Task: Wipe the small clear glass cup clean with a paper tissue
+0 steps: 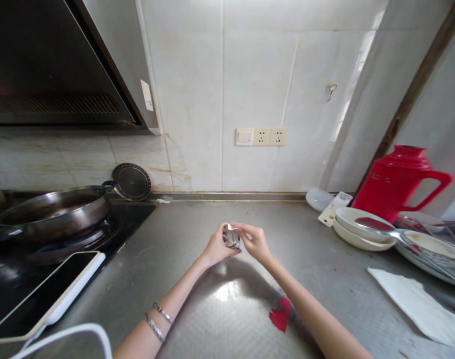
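Observation:
My left hand (215,248) is wrapped round a small round container (232,239) with a silvery, crinkled-looking top or inside. It is held just above the steel counter, in the middle of the view. From the other side, my right hand (255,243) has its thumb and finger pinched together at the container's upper rim. A tiny whitish bit (229,227) shows by those fingertips, too small to name. What exactly the right fingers grip is hard to see. On the counter below lies a torn red scrap (280,315), beside my right forearm.
At left, a steel pan (68,214) sits on the black stove, with a phone (44,294) and white cable in front. On the right stand a red thermos (397,182), stacked bowls (364,240), plates (433,249) and a white paper (414,304). A tiled wall bounds the back.

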`<state>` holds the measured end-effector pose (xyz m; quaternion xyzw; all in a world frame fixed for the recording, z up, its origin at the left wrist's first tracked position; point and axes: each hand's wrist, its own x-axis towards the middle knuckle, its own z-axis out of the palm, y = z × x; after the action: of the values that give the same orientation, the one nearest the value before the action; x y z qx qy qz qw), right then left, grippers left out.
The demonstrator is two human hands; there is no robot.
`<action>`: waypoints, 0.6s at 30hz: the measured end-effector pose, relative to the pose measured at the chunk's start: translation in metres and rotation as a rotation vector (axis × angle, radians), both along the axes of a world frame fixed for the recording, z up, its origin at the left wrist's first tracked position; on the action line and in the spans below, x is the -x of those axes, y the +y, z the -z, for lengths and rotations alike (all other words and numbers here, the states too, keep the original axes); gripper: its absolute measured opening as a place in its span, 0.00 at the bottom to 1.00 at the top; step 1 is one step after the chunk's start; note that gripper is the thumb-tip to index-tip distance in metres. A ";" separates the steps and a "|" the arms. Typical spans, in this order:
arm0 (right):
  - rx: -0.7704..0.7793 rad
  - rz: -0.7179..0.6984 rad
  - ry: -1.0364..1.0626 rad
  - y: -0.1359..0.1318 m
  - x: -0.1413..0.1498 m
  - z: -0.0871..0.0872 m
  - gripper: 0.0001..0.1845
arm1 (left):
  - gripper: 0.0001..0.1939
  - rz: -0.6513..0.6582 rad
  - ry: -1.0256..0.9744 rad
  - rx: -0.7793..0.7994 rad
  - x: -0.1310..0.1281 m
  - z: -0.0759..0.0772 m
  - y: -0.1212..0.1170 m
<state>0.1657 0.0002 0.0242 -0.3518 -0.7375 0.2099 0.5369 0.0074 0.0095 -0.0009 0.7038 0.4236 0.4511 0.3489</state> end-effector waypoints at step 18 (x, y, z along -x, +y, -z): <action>0.033 0.200 0.101 0.012 -0.005 0.004 0.14 | 0.44 -0.005 0.040 -0.025 0.008 0.002 0.003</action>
<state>0.1705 0.0126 0.0201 -0.4214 -0.6671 0.1851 0.5858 -0.0004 0.0121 -0.0027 0.7159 0.4264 0.4431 0.3306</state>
